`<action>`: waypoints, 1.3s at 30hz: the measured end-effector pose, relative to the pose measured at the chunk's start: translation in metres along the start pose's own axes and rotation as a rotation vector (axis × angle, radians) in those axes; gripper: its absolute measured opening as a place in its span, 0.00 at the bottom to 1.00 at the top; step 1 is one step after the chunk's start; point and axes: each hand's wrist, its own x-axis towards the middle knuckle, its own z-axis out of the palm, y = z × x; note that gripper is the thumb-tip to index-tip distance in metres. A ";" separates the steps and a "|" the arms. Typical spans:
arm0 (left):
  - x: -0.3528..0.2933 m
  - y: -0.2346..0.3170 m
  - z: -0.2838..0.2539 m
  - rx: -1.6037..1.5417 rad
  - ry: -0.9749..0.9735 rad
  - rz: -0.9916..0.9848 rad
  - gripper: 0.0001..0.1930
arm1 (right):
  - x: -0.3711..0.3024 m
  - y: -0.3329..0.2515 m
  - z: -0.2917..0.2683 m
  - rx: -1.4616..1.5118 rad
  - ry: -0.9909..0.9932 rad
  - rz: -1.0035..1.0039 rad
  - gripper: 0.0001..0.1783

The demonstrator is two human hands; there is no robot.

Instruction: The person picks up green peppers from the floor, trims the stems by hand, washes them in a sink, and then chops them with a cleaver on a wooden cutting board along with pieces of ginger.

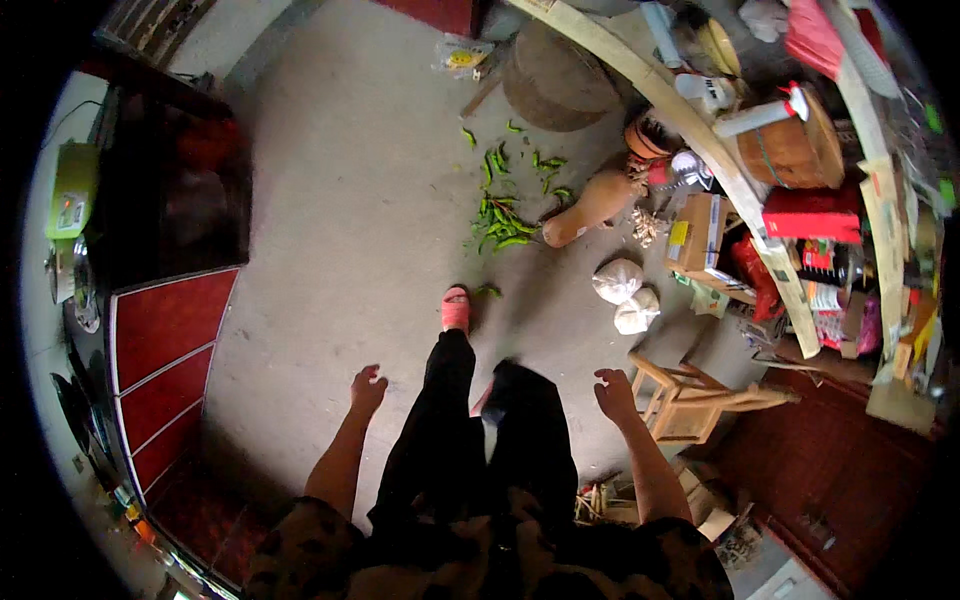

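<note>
My left hand (368, 389) hangs over the bare floor left of my legs, empty, its fingers loosely bent and apart. On the other side my right hand (613, 394) is also empty with fingers slightly curled, close to a small wooden chair (690, 405) but apart from it. Ahead on the concrete floor lies a scattered pile of long green peppers (500, 220). Beside them rests a large tan squash (592, 207), narrow at its near end. One foot in a pink slipper (455, 309) is forward, near a single pepper.
Two white plastic bags (628, 293) and a cardboard box (697, 240) stand at right, below cluttered shelves with a curved pale edge (740, 210). A round wooden tub (560, 80) sits at the back. Along the left runs a red-panelled cabinet (172, 345).
</note>
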 end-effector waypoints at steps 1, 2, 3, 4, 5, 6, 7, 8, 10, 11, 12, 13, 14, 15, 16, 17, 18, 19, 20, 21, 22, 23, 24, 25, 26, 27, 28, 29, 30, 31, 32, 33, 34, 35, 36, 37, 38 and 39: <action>0.014 0.039 0.007 -0.039 -0.019 -0.022 0.22 | 0.020 0.009 0.000 -0.011 -0.024 -0.012 0.13; 0.028 0.078 0.017 -0.078 -0.034 -0.045 0.22 | 0.044 0.018 0.000 -0.024 -0.058 -0.005 0.13; 0.045 0.095 0.037 -0.156 -0.054 -0.043 0.21 | 0.071 0.026 0.001 -0.038 -0.092 0.003 0.13; 0.061 0.113 0.057 -0.235 -0.069 -0.042 0.21 | 0.101 0.037 0.005 -0.052 -0.126 0.009 0.13; 0.073 0.130 0.078 -0.307 -0.100 -0.065 0.20 | 0.133 0.049 0.011 -0.046 -0.090 -0.131 0.13; 0.085 0.153 0.095 -0.374 -0.124 -0.084 0.20 | 0.168 0.068 0.024 -0.093 -0.124 -0.129 0.13; 0.098 0.173 0.113 -0.411 -0.126 -0.047 0.18 | 0.203 0.084 0.037 -0.107 -0.123 -0.148 0.13; 0.111 0.191 0.124 -0.261 -0.147 0.051 0.18 | 0.241 0.092 0.047 -0.166 -0.165 -0.168 0.14; 0.159 0.222 0.152 0.036 -0.172 0.255 0.17 | 0.324 0.113 0.073 -0.296 -0.299 -0.102 0.10; 0.181 0.218 0.173 0.064 -0.195 0.275 0.17 | 0.357 0.100 0.075 -0.301 -0.262 -0.226 0.10; 0.208 0.219 0.196 0.088 -0.230 0.317 0.17 | 0.389 0.129 0.092 -0.297 -0.184 -0.269 0.10; 0.234 0.215 0.218 0.115 -0.254 0.337 0.16 | 0.419 0.134 0.103 -0.424 -0.125 -0.368 0.09; 0.256 0.210 0.243 0.116 -0.217 0.322 0.16 | 0.449 0.127 0.107 -0.460 -0.180 -0.347 0.09; 0.279 0.210 0.267 0.116 -0.184 0.315 0.15 | 0.472 0.138 0.115 -0.408 -0.229 -0.356 0.10; 0.300 0.225 0.273 0.155 -0.154 0.422 0.14 | 0.490 0.149 0.126 -0.418 -0.219 -0.408 0.10; 0.329 0.243 0.282 0.327 -0.356 0.289 0.17 | 0.508 0.159 0.137 -0.430 -0.210 -0.464 0.11; 0.355 0.219 0.309 0.355 -0.261 0.414 0.16 | 0.525 0.160 0.147 -0.434 -0.201 -0.533 0.11; 0.379 0.220 0.327 0.477 -0.126 0.538 0.13 | 0.541 0.162 0.156 -0.444 -0.235 -0.507 0.11; 0.407 0.235 0.337 0.622 -0.240 0.480 0.12 | 0.555 0.162 0.164 -0.458 -0.264 -0.478 0.10; 0.427 0.254 0.336 0.628 -0.261 0.475 0.11 | 0.569 0.165 0.174 -0.471 -0.291 -0.447 0.09; 0.448 0.249 0.344 0.687 -0.186 0.584 0.10 | 0.580 0.167 0.185 -0.484 -0.323 -0.495 0.09; 0.464 0.248 0.354 0.640 -0.062 0.669 0.09 | 0.590 0.172 0.194 -0.503 -0.347 -0.535 0.08; 0.478 0.247 0.361 0.672 -0.019 0.699 0.08 | 0.597 0.175 0.204 -0.518 -0.373 -0.582 0.08; 0.491 0.248 0.368 0.703 0.023 0.735 0.07 | 0.601 0.176 0.211 -0.532 -0.376 -0.628 0.07; 0.498 0.248 0.373 0.735 0.069 0.771 0.06 | 0.604 0.176 0.218 -0.547 -0.375 -0.677 0.06; 0.499 0.250 0.375 0.751 0.110 0.772 0.05 | 0.607 0.176 0.223 -0.562 -0.372 -0.721 0.06; 0.503 0.249 0.383 0.762 0.115 0.770 0.04 | 0.611 0.180 0.232 -0.654 -0.457 -0.685 0.05; 0.506 0.248 0.390 0.774 0.119 0.769 0.03 | 0.616 0.183 0.240 -0.744 -0.544 -0.650 0.05; 0.507 0.249 0.387 0.800 0.087 0.720 0.04 | 0.618 0.181 0.243 -0.842 -0.596 -0.639 0.05; 0.507 0.250 0.385 0.826 0.054 0.671 0.05 | 0.617 0.181 0.247 -0.871 -0.578 -0.658 0.05; 0.506 0.249 0.385 0.851 0.019 0.621 0.06 | 0.614 0.182 0.250 -0.900 -0.561 -0.676 0.05; 0.506 0.246 0.385 0.820 0.070 0.635 0.04 | 0.616 0.180 0.252 -0.927 -0.540 -0.697 0.05; 0.505 0.242 0.386 0.789 0.118 0.648 0.03 | 0.617 0.185 0.255 -0.889 -0.524 -0.727 0.04; 0.504 0.238 0.387 0.757 0.164 0.661 0.04 | 0.618 0.193 0.257 -0.851 -0.509 -0.755 0.04; 0.505 0.237 0.386 0.717 0.136 0.607 0.04 | 0.620 0.191 0.255 -0.814 -0.493 -0.782 0.03; 0.505 0.235 0.386 0.676 0.106 0.554 0.04 | 0.622 0.190 0.252 -0.794 -0.513 -0.780 0.04; 0.504 0.233 0.385 0.634 0.075 0.499 0.05 | 0.621 0.191 0.247 -0.774 -0.535 -0.778 0.04; 0.503 0.234 0.381 0.594 0.069 0.454 0.06 | 0.622 0.185 0.242 -0.751 -0.556 -0.780 0.05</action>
